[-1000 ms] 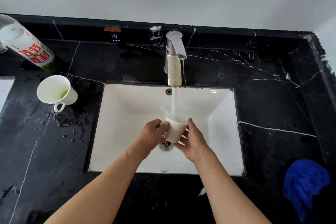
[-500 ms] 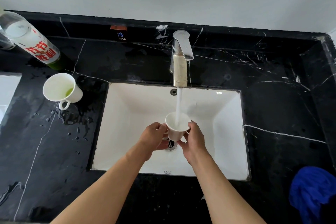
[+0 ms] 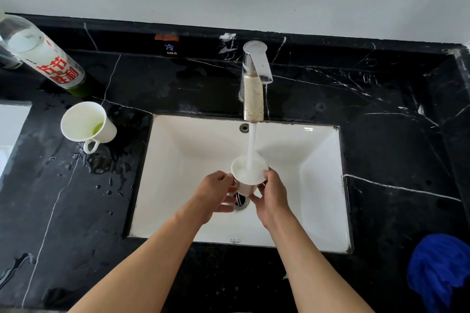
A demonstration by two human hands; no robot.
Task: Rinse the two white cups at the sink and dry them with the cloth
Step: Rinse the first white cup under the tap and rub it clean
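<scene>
Now that cup sits upright under stream, was tilted a second ago; filling over sink. Gripped by left hand and right hand. First rinse underway.

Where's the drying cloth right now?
The blue cloth lies bunched on the black counter at the head view's lower right, right of the sink.
</scene>
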